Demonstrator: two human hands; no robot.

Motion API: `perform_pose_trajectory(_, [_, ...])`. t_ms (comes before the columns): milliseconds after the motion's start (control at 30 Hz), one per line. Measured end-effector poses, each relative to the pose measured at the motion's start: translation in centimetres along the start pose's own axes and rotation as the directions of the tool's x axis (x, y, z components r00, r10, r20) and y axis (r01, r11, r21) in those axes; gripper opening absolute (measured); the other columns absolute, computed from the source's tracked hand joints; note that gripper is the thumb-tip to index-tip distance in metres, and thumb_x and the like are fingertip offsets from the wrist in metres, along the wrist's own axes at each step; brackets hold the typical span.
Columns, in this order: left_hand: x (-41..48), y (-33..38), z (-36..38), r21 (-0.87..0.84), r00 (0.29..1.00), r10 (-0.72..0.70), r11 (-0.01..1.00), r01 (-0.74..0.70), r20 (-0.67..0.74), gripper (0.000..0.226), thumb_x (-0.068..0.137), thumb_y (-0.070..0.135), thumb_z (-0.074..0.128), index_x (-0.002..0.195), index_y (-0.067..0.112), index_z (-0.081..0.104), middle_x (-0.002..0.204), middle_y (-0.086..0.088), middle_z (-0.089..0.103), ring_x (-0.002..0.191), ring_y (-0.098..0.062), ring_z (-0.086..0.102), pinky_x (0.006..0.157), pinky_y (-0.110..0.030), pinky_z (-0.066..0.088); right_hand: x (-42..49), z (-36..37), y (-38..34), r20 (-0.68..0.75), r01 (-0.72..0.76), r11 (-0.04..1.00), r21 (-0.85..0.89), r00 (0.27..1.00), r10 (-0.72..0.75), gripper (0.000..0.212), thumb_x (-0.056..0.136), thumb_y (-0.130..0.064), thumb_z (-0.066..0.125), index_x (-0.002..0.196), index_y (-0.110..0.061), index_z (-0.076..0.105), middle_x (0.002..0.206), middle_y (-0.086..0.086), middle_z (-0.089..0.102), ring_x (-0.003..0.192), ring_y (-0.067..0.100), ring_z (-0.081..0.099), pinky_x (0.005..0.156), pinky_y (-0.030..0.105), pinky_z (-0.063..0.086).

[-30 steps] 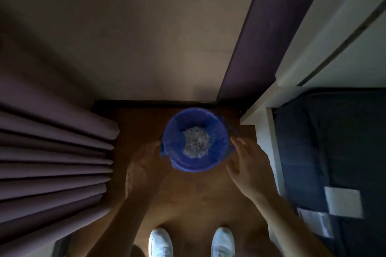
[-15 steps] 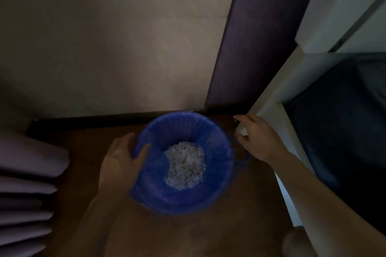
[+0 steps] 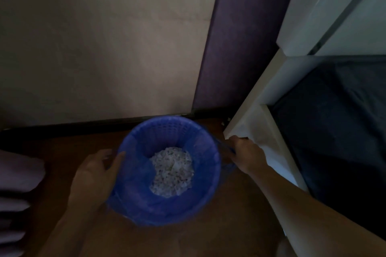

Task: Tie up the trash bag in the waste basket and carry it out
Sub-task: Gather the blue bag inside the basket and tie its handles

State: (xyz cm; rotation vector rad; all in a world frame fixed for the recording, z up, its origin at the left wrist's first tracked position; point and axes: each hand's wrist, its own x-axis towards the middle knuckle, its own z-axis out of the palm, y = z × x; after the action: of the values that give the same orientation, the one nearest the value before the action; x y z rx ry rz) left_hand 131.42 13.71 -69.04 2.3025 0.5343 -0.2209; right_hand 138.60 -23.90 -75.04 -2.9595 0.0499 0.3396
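A round blue mesh waste basket (image 3: 167,129) stands on the wooden floor close to the wall. A blue trash bag (image 3: 133,190) lines it and folds over the rim. White shredded paper (image 3: 171,171) lies in the bottom. My left hand (image 3: 96,173) wraps the basket's left side, with the thumb hooked over the bag-covered rim. My right hand (image 3: 246,154) is at the right rim, fingers closed on a loose fold of the bag. The light is dim and the fingertips are hard to make out.
Purple curtain folds (image 3: 18,173) hang at the left. A beige wall (image 3: 104,48) and a purple panel (image 3: 229,48) stand right behind the basket. A white bed frame (image 3: 257,110) with a dark blue mattress (image 3: 334,131) closes the right side.
The view has dropped closer to the basket. Both hands went from hovering near it to its rim: the left thumb hooked over the edge, the right hand closed on the bag's fold.
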Motion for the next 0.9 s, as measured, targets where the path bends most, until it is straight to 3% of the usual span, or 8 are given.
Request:
perform_pose_trajectory(67, [0.6,-1.1,-0.1,-0.019,0.997,-0.032,0.999,0.031,-0.064,0.037,0.095,0.044,0.054,0.117,0.016,0.065,0.118,-0.015,0.067,0.107,-0.034,0.061,0.094,-0.045,0.045,-0.1,-0.1,0.2,-0.016,-0.025,1.000,-0.003,1.000,0.025,0.021,0.089,-0.039,0.060,0.107,-0.030,0.066,0.087,-0.002,0.069,0.076,0.019,0.067,0.063,0.036,0.057])
perform_pose_trajectory(200, [1.3,-1.7,-0.5,0.050,0.995,0.010,0.999,-0.005,-0.095,0.038,0.098,0.039,0.050,0.120,0.011,0.064,0.123,-0.016,0.065,0.114,-0.038,0.057,0.099,-0.047,0.042,-0.4,-2.7,-0.3,-0.140,-0.014,0.996,0.093,0.990,0.027,0.018,0.093,-0.033,0.059,0.088,-0.022,0.071,0.079,0.000,0.068,0.073,0.021,0.066,0.062,0.036,0.054])
perform_pose_trajectory(400, [2.9,-1.9,0.1,0.046,0.992,0.053,0.998,-0.048,-0.111,0.040,0.097,0.043,0.051,0.121,0.014,0.064,0.124,-0.015,0.064,0.116,-0.037,0.057,0.103,-0.045,0.041,-2.3,-8.0,-4.9,-0.452,0.276,0.858,0.434,0.890,-0.058,0.032,0.095,-0.028,0.063,0.066,-0.018,0.052,0.056,-0.007,0.046,0.053,0.008,0.045,0.052,0.022,0.036])
perform_pose_trajectory(533, [2.9,-1.4,-0.2,0.010,0.986,0.076,0.997,-0.075,-0.147,0.032,0.096,0.040,0.054,0.110,0.016,0.068,0.114,-0.013,0.069,0.109,-0.033,0.061,0.095,-0.039,0.043,-4.2,-10.1,-7.5,-0.532,0.412,0.745,0.525,0.842,-0.090,0.028,0.093,-0.026,0.066,0.068,-0.018,0.056,0.065,0.001,0.056,0.061,0.010,0.055,0.058,0.024,0.044])
perform_pose_trajectory(633, [2.9,-1.2,0.0,0.011,0.984,0.097,0.995,-0.096,-0.152,0.028,0.095,0.043,0.054,0.100,0.020,0.069,0.104,-0.006,0.071,0.100,-0.028,0.065,0.089,-0.035,0.047,-5.0,-11.1,-8.9,-0.586,0.516,0.649,0.559,0.800,-0.132,0.018,0.083,-0.021,0.072,0.067,-0.019,0.062,0.085,0.007,0.057,0.080,-0.004,0.057,0.074,0.007,0.040])
perform_pose_trajectory(733, [3.2,-2.6,0.2,0.050,0.985,0.097,0.995,-0.090,-0.146,0.037,0.091,0.052,0.047,0.097,0.022,0.068,0.099,-0.004,0.072,0.096,-0.025,0.066,0.085,-0.038,0.051,-5.4,-10.5,-10.2,-0.525,0.549,0.489,0.678,0.827,-0.201,0.022,0.080,-0.045,0.072,0.069,-0.027,0.064,0.100,0.004,0.060,0.094,-0.003,0.060,0.085,0.012,0.043])
perform_pose_trajectory(833, [3.7,-4.9,0.5,0.087,0.995,-0.047,0.995,0.055,-0.090,0.046,0.092,0.055,0.045,0.111,0.019,0.066,0.114,-0.009,0.068,0.108,-0.028,0.063,0.092,-0.038,0.049,-5.6,-9.6,-11.0,-0.491,0.554,0.462,0.693,0.831,-0.261,0.042,0.083,-0.060,0.063,0.073,-0.019,0.064,0.104,0.006,0.061,0.099,0.005,0.062,0.087,0.015,0.045])
perform_pose_trajectory(900, [3.2,-5.6,1.0,-0.019,0.976,-0.220,0.975,0.219,-0.009,0.051,0.093,0.055,0.047,0.123,0.017,0.062,0.128,-0.012,0.063,0.118,-0.031,0.058,0.101,-0.039,0.045,-5.7,-9.4,-11.5,-0.492,0.564,0.492,0.663,0.824,-0.282,0.032,0.084,-0.058,0.062,0.073,-0.027,0.062,0.104,0.000,0.061,0.099,0.001,0.061,0.086,0.013,0.045])
